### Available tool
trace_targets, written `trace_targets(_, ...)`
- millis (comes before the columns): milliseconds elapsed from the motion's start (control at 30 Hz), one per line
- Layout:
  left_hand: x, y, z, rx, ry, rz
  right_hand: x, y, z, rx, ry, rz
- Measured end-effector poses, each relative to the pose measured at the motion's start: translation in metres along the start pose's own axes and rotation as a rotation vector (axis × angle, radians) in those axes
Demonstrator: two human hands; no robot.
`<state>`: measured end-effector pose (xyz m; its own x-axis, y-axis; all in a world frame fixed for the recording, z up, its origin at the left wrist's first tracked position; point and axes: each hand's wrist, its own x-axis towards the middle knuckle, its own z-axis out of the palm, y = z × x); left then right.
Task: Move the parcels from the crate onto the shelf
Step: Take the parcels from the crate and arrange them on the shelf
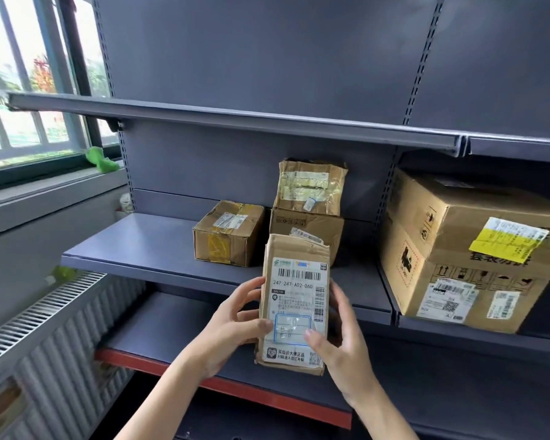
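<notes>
I hold a tall flat brown parcel (pixel 294 300) with a white barcode label upright in front of the grey middle shelf (pixel 134 246). My left hand (pixel 235 322) grips its left edge, thumb on the label. My right hand (pixel 340 335) grips its right edge, thumb on the label's lower part. On the shelf behind it stand a small taped box (pixel 229 233), a brown box (pixel 308 228) and a crumpled parcel (pixel 310 187) stacked on that box. No crate is in view.
Large cardboard boxes (pixel 458 249) fill the neighbouring shelf bay on the right. An upper shelf (pixel 204 114) runs above. A lower shelf with a red edge (pixel 223 382) lies below. A window and a radiator (pixel 45 328) are on the left.
</notes>
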<state>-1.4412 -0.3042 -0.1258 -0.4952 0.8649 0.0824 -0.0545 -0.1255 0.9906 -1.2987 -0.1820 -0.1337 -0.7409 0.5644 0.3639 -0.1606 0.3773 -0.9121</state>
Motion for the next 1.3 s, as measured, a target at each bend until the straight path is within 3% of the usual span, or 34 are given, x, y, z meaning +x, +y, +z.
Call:
trace_targets(933,-0.005,-0.054,0.001,0.067,0.101,-0.138,-0.003,0.050,0.007,0.203,-0.020,0.172)
trace_targets(1300,0.026,-0.041,-0.058,0.053,0.027,-0.124,0.039,0.044,0.052,0.156,0.010,0.149)
